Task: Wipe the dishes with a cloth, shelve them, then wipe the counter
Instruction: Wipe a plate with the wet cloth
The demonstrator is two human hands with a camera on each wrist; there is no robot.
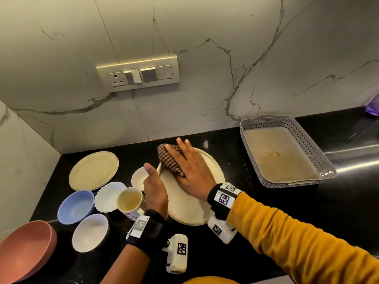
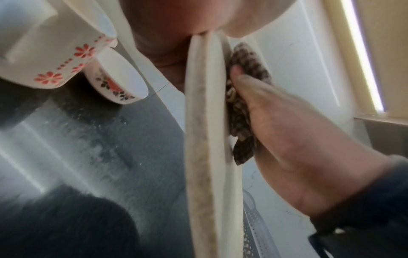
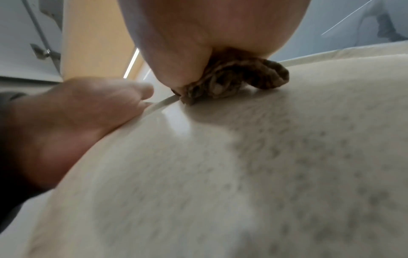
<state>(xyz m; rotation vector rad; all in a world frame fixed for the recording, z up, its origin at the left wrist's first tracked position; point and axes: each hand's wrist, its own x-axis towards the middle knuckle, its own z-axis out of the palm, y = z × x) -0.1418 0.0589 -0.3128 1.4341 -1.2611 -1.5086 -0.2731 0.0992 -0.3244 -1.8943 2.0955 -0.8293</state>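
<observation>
A large speckled beige plate (image 1: 184, 203) is held tilted above the black counter (image 1: 266, 212). My left hand (image 1: 154, 187) grips its left rim, thumb on top. My right hand (image 1: 192, 167) lies flat with straight fingers on a brown checked cloth (image 1: 168, 156) and presses it onto the plate's far side. The left wrist view shows the plate (image 2: 198, 139) edge-on, with the cloth (image 2: 240, 108) bunched under the right hand (image 2: 287, 139). In the right wrist view the cloth (image 3: 232, 82) sits on the plate (image 3: 220, 174), and the left hand (image 3: 66, 118) holds the rim.
Left of the plate stand a flowered mug (image 1: 129, 201), a small white bowl (image 1: 139, 178), a scalloped white bowl (image 1: 107, 196), a blue bowl (image 1: 75, 206), a white bowl (image 1: 90, 232), a pink bowl (image 1: 24, 249) and a second beige plate (image 1: 94, 170). A grey perforated tray (image 1: 287, 152) sits at the right.
</observation>
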